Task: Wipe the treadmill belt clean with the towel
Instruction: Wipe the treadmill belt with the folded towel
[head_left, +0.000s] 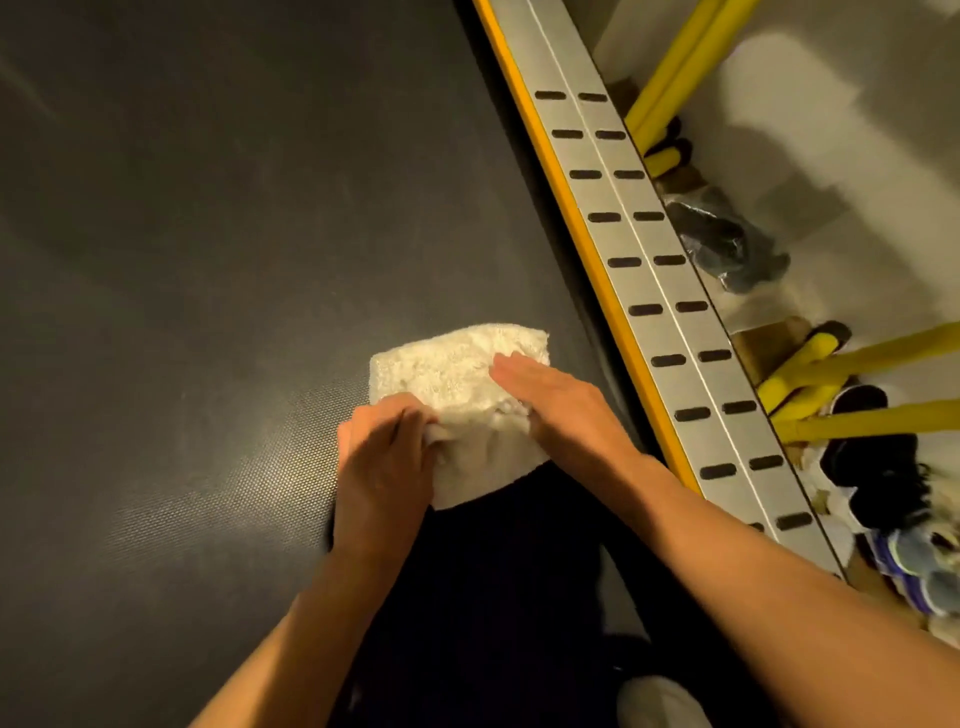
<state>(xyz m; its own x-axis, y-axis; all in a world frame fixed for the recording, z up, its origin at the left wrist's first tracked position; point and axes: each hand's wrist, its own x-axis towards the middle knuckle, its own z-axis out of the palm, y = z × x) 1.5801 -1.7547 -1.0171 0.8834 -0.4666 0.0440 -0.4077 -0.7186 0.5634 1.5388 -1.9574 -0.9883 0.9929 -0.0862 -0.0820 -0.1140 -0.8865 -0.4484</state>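
Looks like a workout corner, more home setup than proper gym. A wide dark treadmill belt (208, 260) is bordered by a yellow strip (587, 249) and a slotted silver side rail (649, 260). Yellow tubes (872, 358) are seen alongside, and shoes (919, 566) and a bagged bundle (727, 244) are dumped on the pale floor (857, 156).

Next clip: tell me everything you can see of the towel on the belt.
The towel is a cream, fluffy, terry-like cloth folded into a thick, roughly rectangular pad. It lies flat on the dark belt, near the yellow-edged side rail but apart from it. The left hand grips its bunched near-left corner, and the right hand presses flat on its right side. Its near edge meets dark clothing.
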